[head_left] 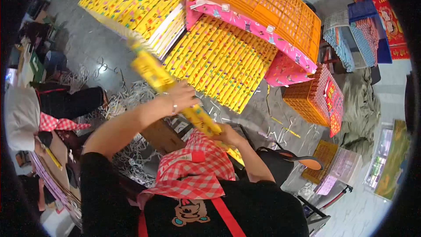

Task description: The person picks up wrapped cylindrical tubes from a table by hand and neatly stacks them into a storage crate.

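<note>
A long, narrow yellow bundle with a colourful print point(151, 71) slants across in front of my chest, its far end blurred. My left hand point(183, 96) is wrapped over its middle from above. Lower down, my right hand point(228, 135) grips the same bundle near its lower end, fingers closed round it. Just beyond my hands, rows of matching yellow bundles point(219, 63) lie packed side by side, and another block of yellow printed pieces point(136, 0) is at the upper left. Red-and-white checkered cloth point(193, 162) covers my chest below the bundle.
An orange crate point(263, 0) with pink printed cloth point(280, 39) stands behind the rows. A second orange crate point(302, 98) is at the right. White strips point(127, 105) litter the floor. A co-worker point(26, 114) is on the left, and a dark chair point(280, 162) at lower right.
</note>
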